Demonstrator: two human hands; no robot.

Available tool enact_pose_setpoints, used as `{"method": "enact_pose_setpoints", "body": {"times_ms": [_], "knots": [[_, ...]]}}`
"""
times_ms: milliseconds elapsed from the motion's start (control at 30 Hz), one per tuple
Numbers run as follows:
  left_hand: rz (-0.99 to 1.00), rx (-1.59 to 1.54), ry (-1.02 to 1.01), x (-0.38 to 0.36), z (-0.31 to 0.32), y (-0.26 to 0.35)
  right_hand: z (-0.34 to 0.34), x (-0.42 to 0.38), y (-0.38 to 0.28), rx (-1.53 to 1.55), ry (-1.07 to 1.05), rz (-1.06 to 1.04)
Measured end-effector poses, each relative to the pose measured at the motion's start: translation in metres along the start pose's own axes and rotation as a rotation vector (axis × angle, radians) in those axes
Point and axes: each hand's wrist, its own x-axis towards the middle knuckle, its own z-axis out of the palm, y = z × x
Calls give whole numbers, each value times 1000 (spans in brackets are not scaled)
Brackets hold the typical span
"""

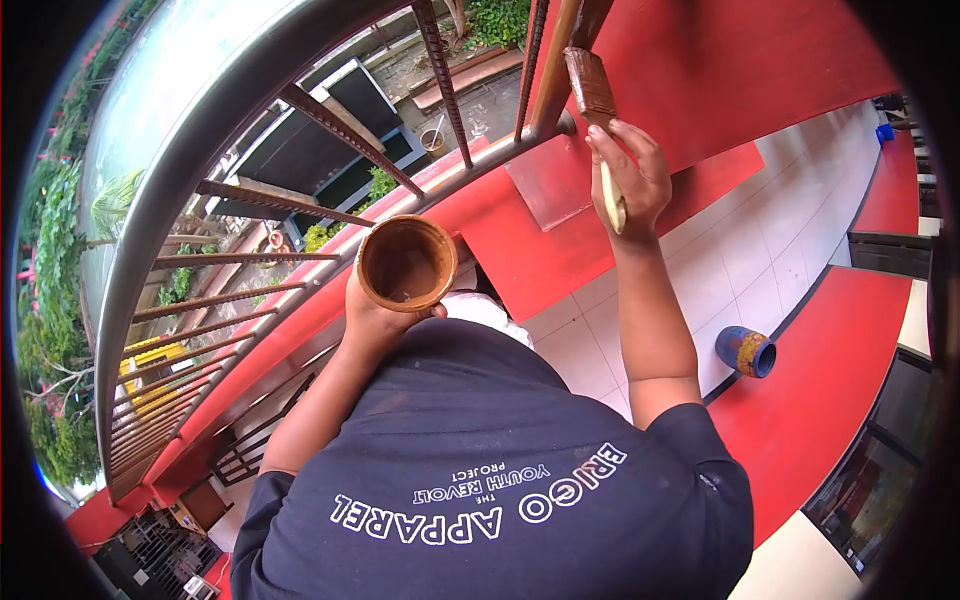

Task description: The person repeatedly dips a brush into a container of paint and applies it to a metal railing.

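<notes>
My left hand (375, 320) is closed around a brown-stained cup (407, 262), its open top facing up and some brown liquid at the bottom. Higher up on the right, my right hand (632, 178) grips the pale handle of a paintbrush (590, 85). The brush's wide bristle end is coated brown and lies against or very near a brown post (560, 72) of the railing; contact is hard to tell. Thin twisted bars (440, 75) run beside the post, and a dark curved handrail (165, 200) sweeps along the left.
A blue and yellow pot (745, 352) lies on the right, by a red ledge (830, 370). Pale floor tiles (720, 250) spread below the red surface (740, 60). Beyond the railing are plants, a dark roof-like structure and another small container (433, 141).
</notes>
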Motion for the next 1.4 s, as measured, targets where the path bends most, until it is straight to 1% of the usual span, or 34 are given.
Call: {"method": "enact_pose_setpoints", "body": {"times_ms": [33, 67, 133, 167, 200, 233, 300, 333, 433, 533, 567, 633, 733, 767, 867, 933, 1000, 1067, 1100, 1133, 1233, 1267, 1367, 1400], "knots": [[-11, 17, -3, -3, -2, -1, 4, -5, 11, -54, -78, -82], [-24, -17, 7, -6, -2, -1, 4, -15, 13, -134, -167, -105], [-24, -81, 27, -8, -4, 1, 3, -60, 23, -102, -374, -52], [37, -6, 21, -9, -8, -2, 2, -74, 27, -83, -478, -28], [6, -12, 29, -10, -9, 1, -1, -77, 29, -72, -540, -11], [-30, -19, 40, -12, -9, 3, -2, -64, 25, -89, -499, -28], [-24, 93, 10, -11, -15, 0, -10, -24, 25, -122, -426, -55], [-24, 147, -7, -13, -16, -2, -17, 5, 21, -128, -328, -100], [2, 13, 22, -12, -6, 5, -28, 53, 9, -134, 46, -208], [-7, 62, -7, -13, -10, 1, -15, 32, 8, -184, -141, -234], [-9, 35, -3, -14, -9, 0, -3, 6, 17, -221, -207, -270], [1, -20, 11, -12, -8, -1, 7, -41, 22, -219, -391, -196], [1, -15, 22, -13, -10, 1, -1, -56, 15, -144, -602, -46], [-2, -3, 22, -13, -11, -1, -2, -55, 17, -157, -495, -70], [-29, 15, 18, -16, -12, -6, -12, -20, 4, -188, -175, -131], [-43, 3, 24, -16, -9, -1, 4, -33, 13, -207, -227, -171], [-29, 42, 15, -16, -8, 3, 25, -64, 27, -247, -304, -202], [-11, 48, 7, -16, -9, 4, 29, -98, 32, -162, -471, -97], [-5, 37, 0, -18, -11, 2, 27, -102, 27, -116, -554, -47], [-1, 26, -7, -18, -13, 2, 26, -106, 24, -101, -563, -33], [-29, 42, 19, -20, -14, -2, 26, -81, 28, -72, -503, -44], [-78, 131, 4, -20, -15, 1, 24, -59, 25, -136, -409, -71], [-108, 120, -7, -22, -14, 3, 16, -30, 20, -169, -175, -102], [-45, 80, 5, -23, -13, 3, 16, -34, 19, -177, -195, -123]]}}
